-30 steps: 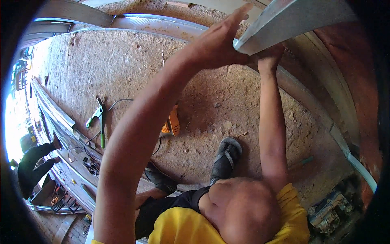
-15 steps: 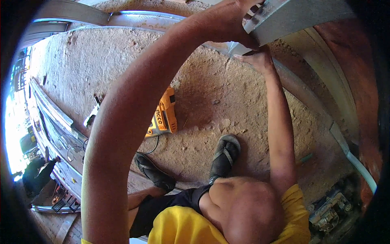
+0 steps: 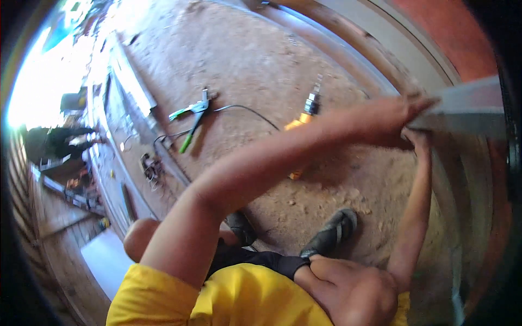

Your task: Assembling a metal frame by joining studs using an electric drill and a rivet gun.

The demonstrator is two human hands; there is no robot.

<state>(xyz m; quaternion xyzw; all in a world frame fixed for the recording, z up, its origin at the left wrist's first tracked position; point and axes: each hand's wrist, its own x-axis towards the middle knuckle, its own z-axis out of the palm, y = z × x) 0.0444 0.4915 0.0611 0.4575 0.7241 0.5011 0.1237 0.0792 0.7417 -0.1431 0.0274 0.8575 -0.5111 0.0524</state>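
A grey metal channel (image 3: pixel 470 106) juts in from the right edge, blurred by motion. My left hand (image 3: pixel 405 117) reaches across to its near end, with the fingers closed round the metal. Just below, my right hand (image 3: pixel 418 142) comes up from underneath, close against the left hand. Its fingers are smeared and partly hidden there, so their grip does not show. Below my left forearm and partly covered by it lies a yellow power drill (image 3: pixel 298 120), its chuck and bit pointing away from me.
A green-handled plier-like tool (image 3: pixel 197 115) lies on the dirt floor (image 3: pixel 244 60), near a dark cord (image 3: pixel 247 108). Long metal profiles (image 3: pixel 128 76) run along the left. A white sheet (image 3: pixel 109 261) lies at lower left. Another channel (image 3: pixel 340 46) stretches along the far side by the reddish wall (image 3: pixel 451 32).
The view has swung, bringing the green-handled tool and the drill's bit into sight. Both hands now appear farther right and lower, still at the end of the metal channel.
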